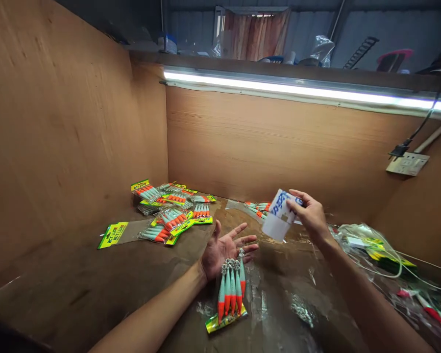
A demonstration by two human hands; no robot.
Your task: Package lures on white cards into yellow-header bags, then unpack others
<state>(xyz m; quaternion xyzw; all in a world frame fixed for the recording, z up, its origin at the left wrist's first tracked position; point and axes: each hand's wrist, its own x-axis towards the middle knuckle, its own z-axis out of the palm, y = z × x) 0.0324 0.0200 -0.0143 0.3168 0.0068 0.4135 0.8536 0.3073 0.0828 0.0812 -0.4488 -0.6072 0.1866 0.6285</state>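
Observation:
My left hand (226,251) lies palm up with its fingers spread and nothing gripped in it. Just below its palm is a pack of squid jigs (231,289), pale green with orange ends and metal hook crowns, on a yellow card; one jig lies a little higher than the others. My right hand (309,215) pinches a white piece of card or paper (279,220) with blue print, raised above the bench. Behind that card several loose jigs (257,208) rest on a clear plastic sheet, partly hidden.
Bagged jig packs (172,215) with yellow cards are heaped at the left back. To the right lie plastic bags and yellow cards (391,260), a white cord and red-and-white jigs (429,309). Plywood walls enclose the bench (77,304); a plug hangs by a socket (407,163).

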